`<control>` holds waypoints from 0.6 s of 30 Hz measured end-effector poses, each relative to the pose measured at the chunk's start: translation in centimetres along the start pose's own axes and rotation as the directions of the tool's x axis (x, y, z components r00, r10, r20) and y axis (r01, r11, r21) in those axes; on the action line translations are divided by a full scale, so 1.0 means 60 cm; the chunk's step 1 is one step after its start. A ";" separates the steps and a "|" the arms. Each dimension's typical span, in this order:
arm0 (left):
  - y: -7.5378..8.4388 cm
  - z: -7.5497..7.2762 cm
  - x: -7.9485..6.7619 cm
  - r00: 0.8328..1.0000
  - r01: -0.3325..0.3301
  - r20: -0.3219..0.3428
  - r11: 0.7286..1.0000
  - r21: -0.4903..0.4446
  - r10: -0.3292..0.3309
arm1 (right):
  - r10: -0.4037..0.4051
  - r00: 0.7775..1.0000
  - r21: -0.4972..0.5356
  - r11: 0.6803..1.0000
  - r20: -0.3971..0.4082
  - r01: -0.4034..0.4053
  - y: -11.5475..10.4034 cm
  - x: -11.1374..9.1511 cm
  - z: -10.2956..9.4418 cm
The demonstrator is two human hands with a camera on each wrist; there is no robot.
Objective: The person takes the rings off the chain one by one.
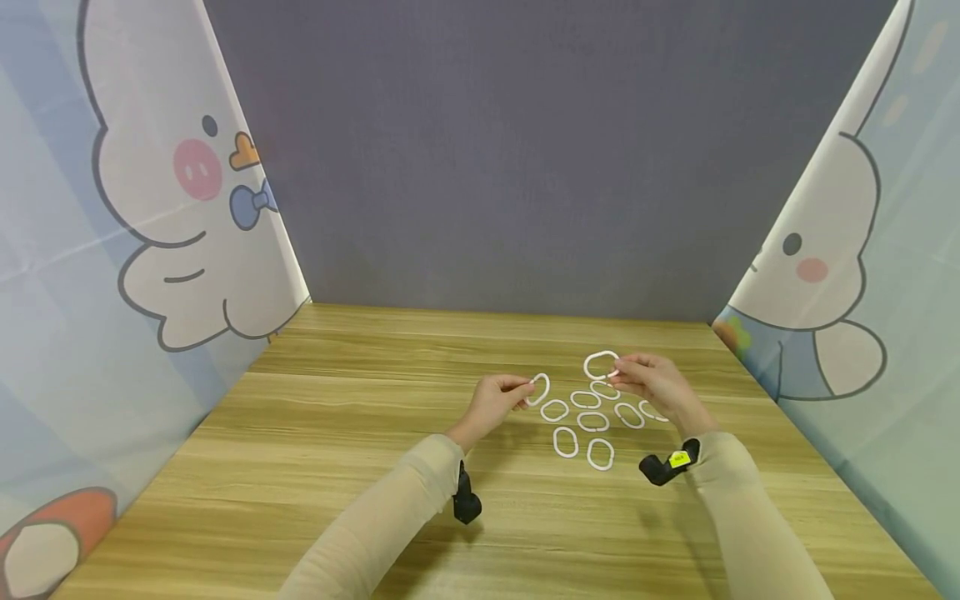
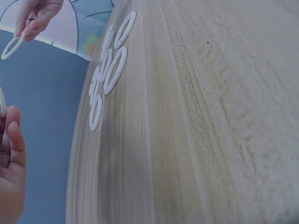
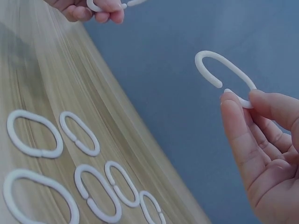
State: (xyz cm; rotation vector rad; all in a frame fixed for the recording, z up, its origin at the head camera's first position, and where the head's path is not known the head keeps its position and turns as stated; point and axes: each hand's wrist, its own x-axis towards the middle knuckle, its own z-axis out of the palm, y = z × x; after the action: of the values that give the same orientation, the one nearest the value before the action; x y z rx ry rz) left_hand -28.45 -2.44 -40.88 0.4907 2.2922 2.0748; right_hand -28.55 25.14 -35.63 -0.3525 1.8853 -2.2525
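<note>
My left hand [image 1: 491, 404] pinches a white oval ring [image 1: 547, 385] between thumb and fingers, above the table. My right hand [image 1: 656, 385], a little farther back and to the right, pinches a second white oval ring [image 3: 227, 60] by its lower end. That ring has a small gap in its side, seen in the right wrist view. The left hand's ring also shows a gap there. Between and below the hands, several more white oval rings [image 3: 13, 135] lie flat and loose on the wooden table. In the left wrist view only part of the left hand [image 2: 11, 172] shows.
The wood-grain table [image 1: 322, 467] ends at a dark grey panel [image 1: 487, 167]. Cartoon-printed curtains hang at the left [image 1: 45, 250] and right [image 1: 922, 292]. A black wrist camera [image 1: 467, 500] sits on the left wrist, another [image 1: 658, 471] on the right.
</note>
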 end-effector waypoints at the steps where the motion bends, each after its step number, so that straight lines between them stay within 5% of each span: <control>1: 0.000 0.000 0.000 1.000 -0.002 0.000 1.000 -0.002 0.002 | 0.002 1.000 -0.002 1.000 -0.001 -0.002 0.000 -0.001 -0.002; 18: -0.001 -0.004 -0.002 1.000 0.010 0.001 1.000 0.001 -0.010 | 0.075 0.997 -0.060 0.995 0.000 -0.075 0.008 -0.025 -0.039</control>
State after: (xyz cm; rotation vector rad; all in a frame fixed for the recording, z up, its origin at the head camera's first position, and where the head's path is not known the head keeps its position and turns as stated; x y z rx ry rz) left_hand -28.43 -2.73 -40.91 0.4794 2.2901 2.0682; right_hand -27.82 27.69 -36.57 -0.2881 1.9345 -2.1507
